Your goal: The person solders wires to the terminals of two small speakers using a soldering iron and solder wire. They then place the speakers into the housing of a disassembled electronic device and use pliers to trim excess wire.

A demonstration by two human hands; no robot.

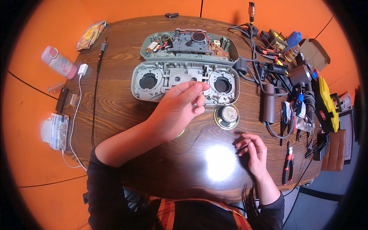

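Observation:
My left hand (177, 107) is raised over the near edge of a grey radio casing panel (184, 73); its thumb and index finger are pinched together. Whatever they may hold is too small or hidden to name. The panel has two round speaker openings. Behind it lies the other casing half (232, 50), with a cassette mechanism (188, 43) and wires inside. A loose round speaker (227, 116) rests on the table in front of the panel; another is mostly covered by my left forearm. My right hand (256, 153) hovers by the table, fingers loosely bent and apart, holding nothing.
Red-handled pliers (288, 165) lie to the right, near cables, more hand tools and a yellow case (327, 105). Leftward are a soldering iron (102, 51), a white cable (79, 97), a pink-and-white bottle (59, 62) and a phone (62, 132).

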